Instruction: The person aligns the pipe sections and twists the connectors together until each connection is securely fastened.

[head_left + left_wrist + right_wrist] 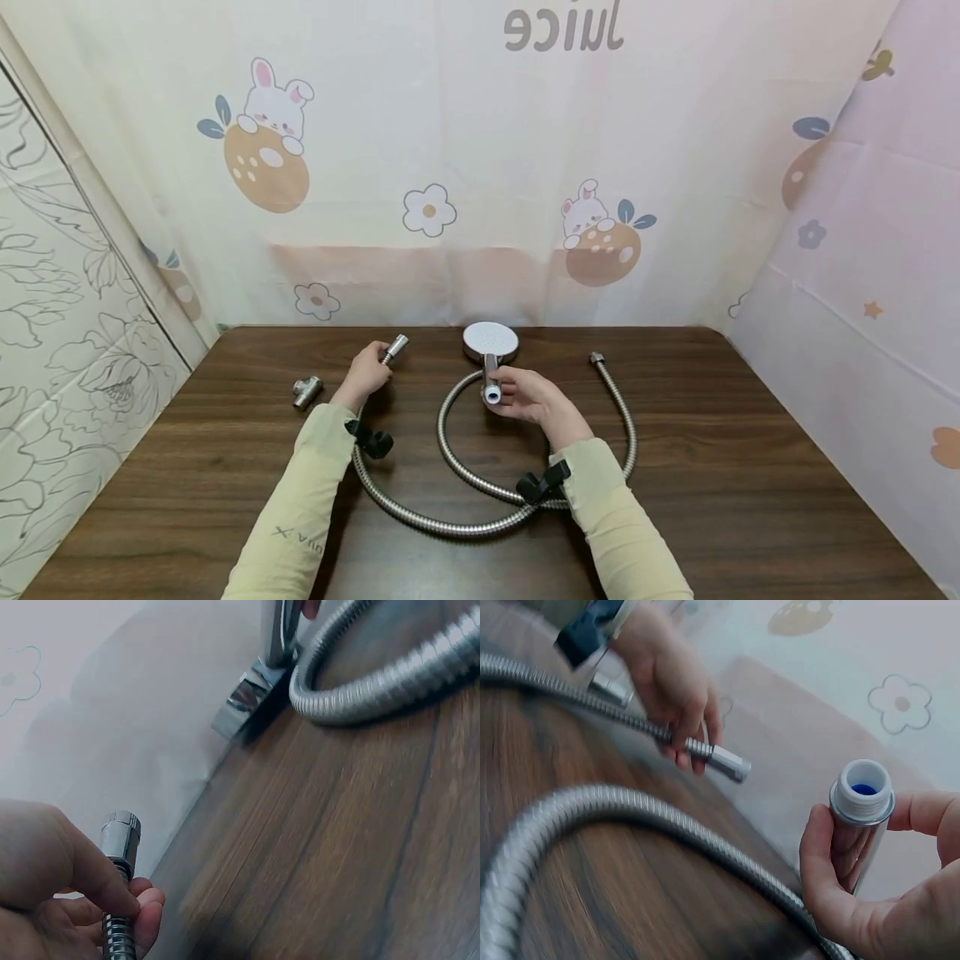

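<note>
My left hand [366, 372] pinches a metal shower hose [118, 936] just below its chrome end fitting [398, 342], which points up and away. With thumb and fingers round its chrome handle [853, 851], my right hand [531, 398] holds a shower head [491, 340]. The round white spray face is turned up at the table's far edge. Toward me points the handle's white threaded end [865, 793], with blue inside its bore. The hose fitting and the handle end are apart, with a stretch of table between them.
The hose's coils [450, 528] loop over the wooden table [712, 467] and pass by my right forearm. Its other end, a nut [597, 358], lies at the back right. A small chrome connector [306, 392] lies left of my left hand. A printed curtain [480, 167] hangs behind.
</note>
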`<state>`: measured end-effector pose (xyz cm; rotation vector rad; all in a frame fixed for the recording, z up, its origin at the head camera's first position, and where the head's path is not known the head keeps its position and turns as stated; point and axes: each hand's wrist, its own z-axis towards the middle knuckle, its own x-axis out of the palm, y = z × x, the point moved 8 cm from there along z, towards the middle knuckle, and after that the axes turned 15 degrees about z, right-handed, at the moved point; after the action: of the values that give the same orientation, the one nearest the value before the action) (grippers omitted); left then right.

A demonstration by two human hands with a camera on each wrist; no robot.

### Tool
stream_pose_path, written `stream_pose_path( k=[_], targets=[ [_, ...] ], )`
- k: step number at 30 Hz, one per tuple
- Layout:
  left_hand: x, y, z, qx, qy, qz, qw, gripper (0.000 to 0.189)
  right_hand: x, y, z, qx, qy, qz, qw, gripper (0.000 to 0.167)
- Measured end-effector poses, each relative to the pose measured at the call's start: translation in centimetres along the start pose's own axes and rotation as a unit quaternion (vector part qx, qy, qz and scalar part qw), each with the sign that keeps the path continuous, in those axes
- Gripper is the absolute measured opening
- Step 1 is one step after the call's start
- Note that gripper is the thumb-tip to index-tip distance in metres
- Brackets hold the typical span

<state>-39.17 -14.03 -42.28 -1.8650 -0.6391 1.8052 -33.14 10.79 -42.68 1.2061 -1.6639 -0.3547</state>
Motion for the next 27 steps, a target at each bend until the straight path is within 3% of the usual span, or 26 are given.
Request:
stream_pose_path(
  k=[6,14,20,27],
  targets=[
    [0.5,-0.2,-0.1,-0.01,0.007,-0.086,0.9962,0.051,0.7,-0.9,0.2,0.017,-0.003,0.067,0.9976,0.014],
    [0.7,-0.4,-0.6,-0.029,0.029,-0.164,0.9855,0.047,0.8,-1.5,0.8,0.028,0.012,0.121,0.9922,0.04],
    [0.6,-0.9,-1.4,-0.045,0.037,-0.218,0.9742,0.037,0.8,-1.7,0.9,0.044,0.028,0.139,0.9889,0.043],
    [0.4,-0.7,-1.6,-0.043,0.026,-0.234,0.9708,0.039,1.2,-1.9,1.3,0.05,0.044,0.151,0.9863,0.053]
  ],
)
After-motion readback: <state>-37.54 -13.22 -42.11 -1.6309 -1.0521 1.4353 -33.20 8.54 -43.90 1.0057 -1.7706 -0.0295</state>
